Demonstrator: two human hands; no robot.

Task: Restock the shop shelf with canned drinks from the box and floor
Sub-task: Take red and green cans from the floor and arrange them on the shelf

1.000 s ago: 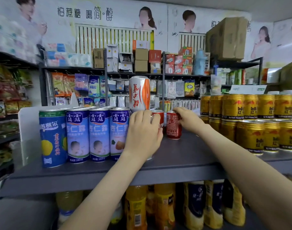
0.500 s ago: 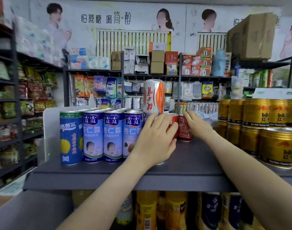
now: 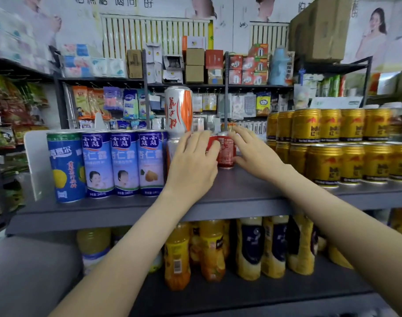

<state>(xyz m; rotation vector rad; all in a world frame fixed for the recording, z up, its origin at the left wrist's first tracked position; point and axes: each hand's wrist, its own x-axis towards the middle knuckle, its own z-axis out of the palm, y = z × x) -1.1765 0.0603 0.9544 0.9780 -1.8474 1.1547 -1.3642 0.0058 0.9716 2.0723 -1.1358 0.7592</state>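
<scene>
Red drink can [image 3: 226, 154] is standing upright on the grey shelf [image 3: 241, 193], roughly mid-shelf and toward the far side, long axis straight up and down, its printed side facing the camera. A second red can [image 3: 212, 143] is touching it on the left, but only a sliver of that one shows.

Right hand [image 3: 255, 154] has its fingers stretched out and spread over the top rim of the red drink can, with the thumb down against its lower right side. It looks more like resting or pushing than a real wrap-around hold. Left hand [image 3: 192, 165] lies flat, fingers pretty straight, with the fingertips on the second red can. The palm blocks whatever's behind it, so I can't see the thumb.

Left of the hands, a tall white-and-orange can [image 3: 178, 108] sits upright on top of a silver can [image 3: 172, 147], which is mostly hidden behind the left hand. Further left is a row of blue cans [image 3: 124, 163], all upright at the near edge. Gold cans [image 3: 328, 161] are stacked two high on the right and run off the frame. Bottles [image 3: 248, 245] on the level below have their tops hidden by the shelf edge.
</scene>
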